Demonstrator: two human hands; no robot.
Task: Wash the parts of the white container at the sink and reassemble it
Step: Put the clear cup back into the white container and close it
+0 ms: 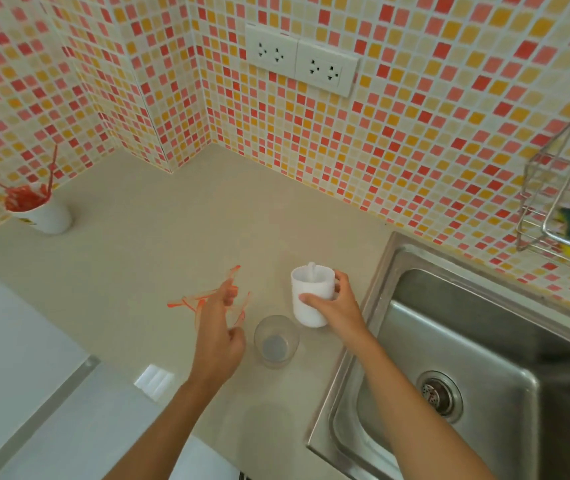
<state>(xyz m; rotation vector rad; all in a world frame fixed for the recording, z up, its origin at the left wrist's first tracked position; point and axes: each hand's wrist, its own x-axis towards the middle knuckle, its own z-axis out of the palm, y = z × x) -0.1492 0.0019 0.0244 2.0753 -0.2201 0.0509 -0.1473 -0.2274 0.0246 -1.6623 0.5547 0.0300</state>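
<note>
The container [311, 296] stands on the bench [172, 237] beside the sink [484, 341], the right hand [337, 306] wrapped round its side. The left hand [219, 327] hangs slack, its grip empty, near a glass [276, 341].

Mosaic-tiled wall [397, 140], beige countertop [159, 244]

Right hand [332, 303] in a curled grip, left hand [217, 327] outstretched, fingers loosely spread.
</note>
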